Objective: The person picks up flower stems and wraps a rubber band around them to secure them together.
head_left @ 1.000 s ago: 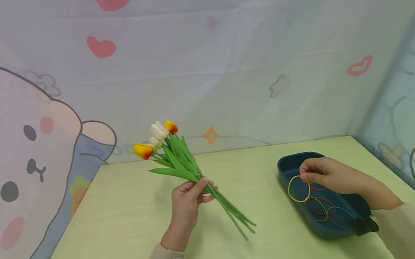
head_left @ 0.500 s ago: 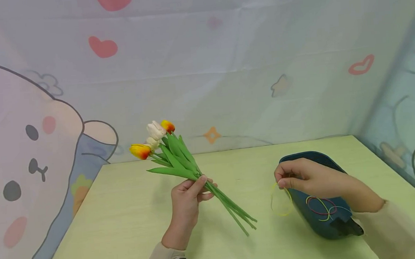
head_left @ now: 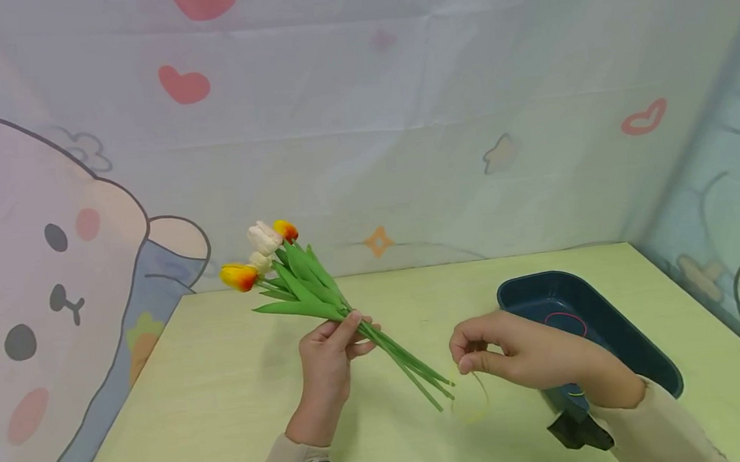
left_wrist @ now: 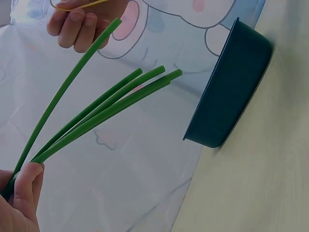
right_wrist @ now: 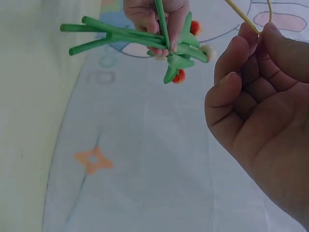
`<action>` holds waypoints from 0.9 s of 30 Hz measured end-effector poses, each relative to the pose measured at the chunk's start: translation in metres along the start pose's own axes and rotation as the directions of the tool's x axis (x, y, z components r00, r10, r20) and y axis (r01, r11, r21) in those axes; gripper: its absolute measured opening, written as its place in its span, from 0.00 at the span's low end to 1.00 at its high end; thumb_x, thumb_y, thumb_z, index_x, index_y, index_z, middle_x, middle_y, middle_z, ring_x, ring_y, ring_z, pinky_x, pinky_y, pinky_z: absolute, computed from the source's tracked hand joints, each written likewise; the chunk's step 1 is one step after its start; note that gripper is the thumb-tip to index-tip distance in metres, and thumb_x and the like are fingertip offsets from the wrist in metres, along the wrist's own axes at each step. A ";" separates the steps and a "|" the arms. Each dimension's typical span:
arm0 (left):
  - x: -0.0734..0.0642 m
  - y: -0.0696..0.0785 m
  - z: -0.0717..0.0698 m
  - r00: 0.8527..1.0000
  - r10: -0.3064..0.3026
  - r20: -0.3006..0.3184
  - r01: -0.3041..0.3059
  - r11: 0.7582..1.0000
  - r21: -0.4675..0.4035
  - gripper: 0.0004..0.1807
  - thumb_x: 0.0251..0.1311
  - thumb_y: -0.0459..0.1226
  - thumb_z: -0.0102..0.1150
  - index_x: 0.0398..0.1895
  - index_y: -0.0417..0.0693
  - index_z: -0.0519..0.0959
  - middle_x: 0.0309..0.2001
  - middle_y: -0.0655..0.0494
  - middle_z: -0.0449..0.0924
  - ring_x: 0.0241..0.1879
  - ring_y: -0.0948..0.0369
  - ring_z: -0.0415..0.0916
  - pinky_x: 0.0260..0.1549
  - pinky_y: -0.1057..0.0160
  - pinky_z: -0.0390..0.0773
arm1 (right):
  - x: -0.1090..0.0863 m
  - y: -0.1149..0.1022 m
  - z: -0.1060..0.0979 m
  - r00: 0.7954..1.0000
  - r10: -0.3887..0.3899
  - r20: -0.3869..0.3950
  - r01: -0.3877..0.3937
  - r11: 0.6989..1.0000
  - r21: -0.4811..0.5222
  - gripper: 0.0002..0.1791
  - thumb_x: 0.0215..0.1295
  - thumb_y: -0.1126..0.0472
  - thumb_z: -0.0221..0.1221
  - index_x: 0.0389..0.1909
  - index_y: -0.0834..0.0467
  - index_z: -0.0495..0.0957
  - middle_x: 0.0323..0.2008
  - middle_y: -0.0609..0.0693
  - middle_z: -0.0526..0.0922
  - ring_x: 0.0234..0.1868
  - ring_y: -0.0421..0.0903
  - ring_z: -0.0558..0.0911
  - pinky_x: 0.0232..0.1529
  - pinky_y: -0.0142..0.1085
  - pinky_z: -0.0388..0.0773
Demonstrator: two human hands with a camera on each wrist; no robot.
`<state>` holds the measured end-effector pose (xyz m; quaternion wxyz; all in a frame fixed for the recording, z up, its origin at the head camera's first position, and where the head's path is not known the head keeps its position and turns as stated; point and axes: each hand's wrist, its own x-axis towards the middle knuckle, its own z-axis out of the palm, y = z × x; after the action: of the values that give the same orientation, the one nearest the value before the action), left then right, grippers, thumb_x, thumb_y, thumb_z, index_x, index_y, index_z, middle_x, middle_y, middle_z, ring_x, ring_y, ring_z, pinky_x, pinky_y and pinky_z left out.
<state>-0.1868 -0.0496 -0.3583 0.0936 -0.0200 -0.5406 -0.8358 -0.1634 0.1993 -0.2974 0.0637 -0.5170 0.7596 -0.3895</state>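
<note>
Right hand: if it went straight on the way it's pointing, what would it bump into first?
Probably the green stems held in the left hand, though their depth is hard to judge.

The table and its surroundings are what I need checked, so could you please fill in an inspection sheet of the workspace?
Surface: pale table, dark blue tray standing on its right side.
Job's things: yellow-orange and white tulips, held above the table; yellow band, not around the stems.
Clutter: red band in the tray, partly hidden.
Hands: left hand grips the stems; right hand pinches the yellow band.
Cables: nothing seen.
Surroundings: cartoon-printed cloth behind the table.
</note>
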 end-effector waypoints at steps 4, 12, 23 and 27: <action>0.000 -0.001 0.000 1.000 -0.007 -0.007 0.007 1.000 -0.020 0.12 0.54 0.34 0.60 0.32 0.29 0.78 0.24 0.52 0.82 0.28 0.55 0.82 0.28 0.61 0.83 | 0.004 -0.004 0.008 1.000 -0.007 0.020 0.006 1.000 0.016 0.04 0.66 0.62 0.49 0.33 0.52 0.70 0.24 0.43 0.69 0.25 0.31 0.65 0.25 0.24 0.69; -0.004 -0.002 0.003 0.999 -0.031 0.015 0.032 0.998 -0.051 0.07 0.52 0.35 0.62 0.27 0.37 0.80 0.24 0.50 0.82 0.28 0.55 0.82 0.27 0.63 0.83 | 0.010 0.001 0.021 0.997 -0.069 0.022 0.068 0.997 0.038 0.03 0.64 0.68 0.50 0.32 0.57 0.70 0.23 0.47 0.69 0.26 0.31 0.67 0.26 0.22 0.69; -0.015 0.000 0.012 0.996 -0.052 0.071 0.056 0.996 -0.062 0.09 0.52 0.33 0.62 0.29 0.33 0.79 0.23 0.51 0.82 0.27 0.56 0.82 0.24 0.65 0.83 | 0.012 0.007 0.023 1.000 -0.028 0.008 0.027 0.999 0.035 0.03 0.64 0.62 0.50 0.32 0.56 0.71 0.22 0.46 0.69 0.26 0.31 0.67 0.27 0.22 0.69; -0.018 -0.003 0.016 0.995 -0.054 0.088 0.059 0.997 -0.053 0.04 0.52 0.33 0.62 0.26 0.39 0.81 0.23 0.52 0.82 0.26 0.57 0.82 0.23 0.66 0.82 | 0.014 0.007 0.022 1.000 -0.002 0.000 0.002 1.000 0.029 0.04 0.65 0.60 0.50 0.32 0.55 0.71 0.23 0.44 0.70 0.27 0.32 0.68 0.28 0.23 0.70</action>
<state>-0.1707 -0.0319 -0.3567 0.0457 -0.0434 -0.5211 -0.8512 -0.1640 0.1774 -0.3134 0.0706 -0.5167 0.7534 -0.4005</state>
